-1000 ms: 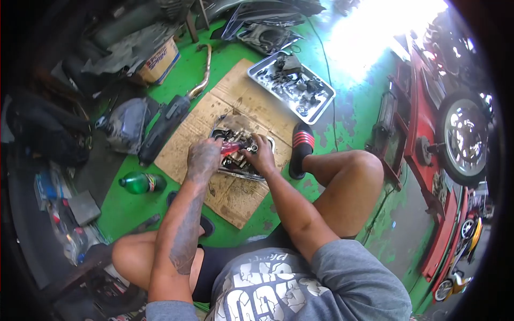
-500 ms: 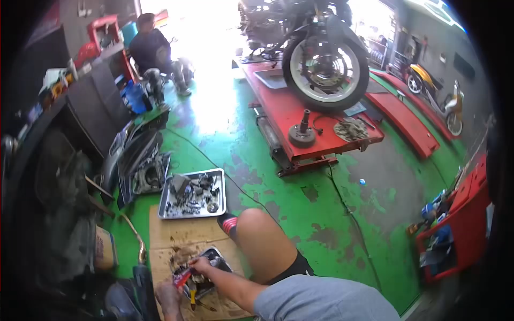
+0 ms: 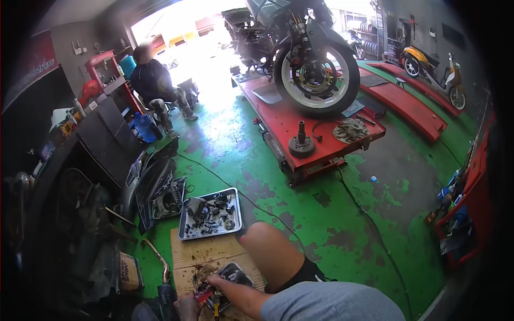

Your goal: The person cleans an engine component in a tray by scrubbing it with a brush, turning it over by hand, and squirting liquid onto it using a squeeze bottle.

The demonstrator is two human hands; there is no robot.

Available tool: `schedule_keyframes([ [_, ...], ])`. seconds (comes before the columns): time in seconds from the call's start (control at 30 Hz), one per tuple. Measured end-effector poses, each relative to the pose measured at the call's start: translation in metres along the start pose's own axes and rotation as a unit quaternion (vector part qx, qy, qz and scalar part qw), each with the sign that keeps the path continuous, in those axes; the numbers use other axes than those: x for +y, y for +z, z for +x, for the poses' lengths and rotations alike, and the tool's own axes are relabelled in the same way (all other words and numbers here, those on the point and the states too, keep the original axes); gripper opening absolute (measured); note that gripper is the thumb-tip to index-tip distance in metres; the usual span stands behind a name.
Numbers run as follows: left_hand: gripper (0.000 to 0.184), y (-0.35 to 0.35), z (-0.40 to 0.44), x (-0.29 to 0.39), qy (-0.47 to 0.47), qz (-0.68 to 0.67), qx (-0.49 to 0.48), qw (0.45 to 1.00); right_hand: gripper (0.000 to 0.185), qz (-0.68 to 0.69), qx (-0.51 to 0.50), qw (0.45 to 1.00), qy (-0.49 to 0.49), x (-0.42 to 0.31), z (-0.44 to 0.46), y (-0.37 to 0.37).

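Observation:
Low in the head view, my left hand (image 3: 187, 307) is closed around the lower end of a slim red object (image 3: 203, 294), whose kind I cannot make out. My right hand (image 3: 215, 280) reaches across from the right, its fingers closed at the object's upper end. Under and beside the hands stands a small metal tray (image 3: 247, 277) with dark parts in it, partly covered by my right forearm. A tool with a yellow handle (image 3: 216, 309) lies just below the hands. Stained cardboard (image 3: 187, 251) is spread beneath all this.
Ahead is a larger tray (image 3: 239, 214) of loose metal parts. A motorcycle wheel (image 3: 317, 80) stands on a red lift (image 3: 337, 147) holding a hub-like part (image 3: 301, 143) and a rag (image 3: 350, 130). An exhaust pipe (image 3: 165, 267) lies left. A person (image 3: 155, 80) sits at the back.
The view has tilted up, and the scene sits further right and lower on the left side. Both hands stay together at the red object; the seated person is much the same.

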State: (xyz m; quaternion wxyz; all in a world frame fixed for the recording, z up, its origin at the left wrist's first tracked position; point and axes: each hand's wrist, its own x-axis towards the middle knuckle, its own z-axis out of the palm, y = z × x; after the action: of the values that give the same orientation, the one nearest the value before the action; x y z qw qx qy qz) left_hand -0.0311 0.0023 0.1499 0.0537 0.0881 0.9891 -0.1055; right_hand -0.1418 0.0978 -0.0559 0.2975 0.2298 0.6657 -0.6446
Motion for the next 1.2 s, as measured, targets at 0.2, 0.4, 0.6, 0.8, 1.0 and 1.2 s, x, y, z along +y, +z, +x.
schedule_keyframes([
  [0.2, 0.042, -0.004, -0.004, 0.003, -0.001, 0.011, 0.003, 1.000, 0.039, -0.127, -0.019, 0.990, -0.067, 0.003, -0.018, -0.015],
  [0.4, 0.040, -0.006, -0.006, 0.005, 0.008, 0.008, 0.002, 1.000, 0.040, -0.026, 0.010, 1.000, -0.010, 0.040, 0.041, 0.013],
  [0.6, 0.038, -0.040, -0.016, 0.020, 0.001, 0.011, 0.021, 1.000, 0.042, 0.054, -0.035, 0.998, -0.007, 0.077, 0.112, 0.039],
  [0.8, 0.038, -0.046, -0.024, 0.008, -0.010, -0.005, 0.025, 1.000, 0.016, 0.015, -0.027, 0.995, -0.092, 0.025, 0.025, 0.004],
  [1.0, 0.036, -0.042, -0.032, 0.003, -0.038, 0.000, 0.010, 0.999, 0.027, -0.123, -0.080, 0.986, -0.082, 0.053, 0.031, 0.032],
  [1.2, 0.034, -0.033, -0.037, -0.002, -0.056, -0.013, 0.010, 0.998, 0.019, 0.134, -0.175, 0.961, 0.170, 0.055, 0.044, 0.046],
])
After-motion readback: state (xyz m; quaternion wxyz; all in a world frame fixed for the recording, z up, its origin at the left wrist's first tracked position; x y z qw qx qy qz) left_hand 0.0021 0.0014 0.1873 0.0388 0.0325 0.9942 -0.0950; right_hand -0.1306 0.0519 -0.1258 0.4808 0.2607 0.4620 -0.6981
